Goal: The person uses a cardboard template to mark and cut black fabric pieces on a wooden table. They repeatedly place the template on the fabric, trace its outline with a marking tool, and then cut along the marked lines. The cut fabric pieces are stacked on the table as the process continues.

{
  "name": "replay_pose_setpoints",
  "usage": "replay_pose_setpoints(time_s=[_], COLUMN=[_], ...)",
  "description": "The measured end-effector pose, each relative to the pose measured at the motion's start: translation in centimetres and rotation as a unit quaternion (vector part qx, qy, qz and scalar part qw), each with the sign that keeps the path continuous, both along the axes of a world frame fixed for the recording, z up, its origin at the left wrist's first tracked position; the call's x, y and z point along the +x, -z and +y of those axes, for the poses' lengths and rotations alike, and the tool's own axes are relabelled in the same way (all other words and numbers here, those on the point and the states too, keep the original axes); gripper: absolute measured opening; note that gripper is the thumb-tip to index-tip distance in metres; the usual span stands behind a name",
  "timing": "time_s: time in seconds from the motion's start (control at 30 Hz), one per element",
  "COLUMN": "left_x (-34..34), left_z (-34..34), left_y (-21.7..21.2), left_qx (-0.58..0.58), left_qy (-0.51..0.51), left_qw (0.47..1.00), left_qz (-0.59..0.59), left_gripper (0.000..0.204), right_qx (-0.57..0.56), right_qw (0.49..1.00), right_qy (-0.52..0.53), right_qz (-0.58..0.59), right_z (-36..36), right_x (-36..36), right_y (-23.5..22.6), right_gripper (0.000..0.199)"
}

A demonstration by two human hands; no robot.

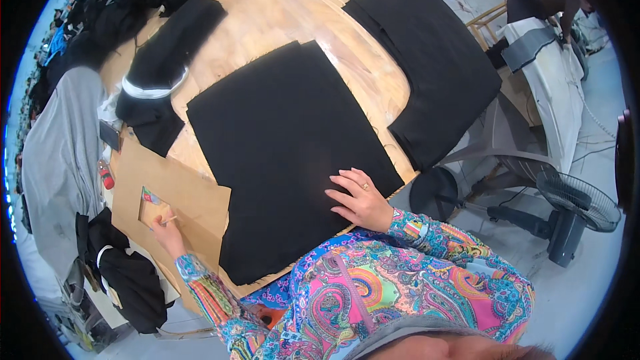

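My right hand (361,200) rests flat with its fingers spread on the near right part of a stack of black fabric pieces (273,127). The stack lies on the wooden table in front of me, its edges slightly frayed. To its left is a sheet of brown card (193,210) with a cut-out opening, its right edge against the fabric. At that opening my left hand (167,230) has its fingers closed in a pinch. A thin, pale stick-like thing shows at the fingers, too small to name. A colourful patch is visible inside the opening.
Another black fabric stack (440,67) lies far right. Black bundles tied with white strips (157,87) lie far left, beside a grey cloth (63,160). A small red item (106,177) sits by the card. A fan (577,203) and a chair stand right; a person works beyond.
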State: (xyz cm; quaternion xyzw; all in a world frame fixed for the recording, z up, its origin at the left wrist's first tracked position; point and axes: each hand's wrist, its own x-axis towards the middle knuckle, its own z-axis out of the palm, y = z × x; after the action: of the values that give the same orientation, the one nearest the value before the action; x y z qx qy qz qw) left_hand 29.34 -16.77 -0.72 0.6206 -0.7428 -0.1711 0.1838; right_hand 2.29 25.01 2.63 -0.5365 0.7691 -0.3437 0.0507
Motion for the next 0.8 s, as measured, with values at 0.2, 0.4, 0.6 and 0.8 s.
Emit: replay_pose_setpoints(time_s=[0.2,0.4,0.6,0.8], left_x=[0.8,-0.2,2.0,7.4], left_z=[-4.5,-5.1,-8.1,-9.5], left_y=[1.3,1.4,3.2,2.2], left_qx=[-0.005,0.026,-0.018,-0.031], left_qy=[-0.057,-0.066,-0.074,-0.174], left_qw=[0.997,0.997,0.997,0.982], left_qz=[-0.047,0.01,0.018,-0.073], left_gripper=[0.057,0.052,0.048,0.053], right_qx=[0.004,0.06,0.035,-0.028], right_qw=[0.999,0.997,0.998,0.998], right_qy=[0.035,0.047,0.048,-0.014], right_qz=[0.019,0.029,0.035,-0.057], right_z=[-1.6,-2.4,-2.1,-4.6], right_x=[-1.3,-2.5,-2.0,-0.5], right_y=[-0.3,0.2,0.9,-1.3], right_gripper=[0.04,0.048,0.043,0.035])
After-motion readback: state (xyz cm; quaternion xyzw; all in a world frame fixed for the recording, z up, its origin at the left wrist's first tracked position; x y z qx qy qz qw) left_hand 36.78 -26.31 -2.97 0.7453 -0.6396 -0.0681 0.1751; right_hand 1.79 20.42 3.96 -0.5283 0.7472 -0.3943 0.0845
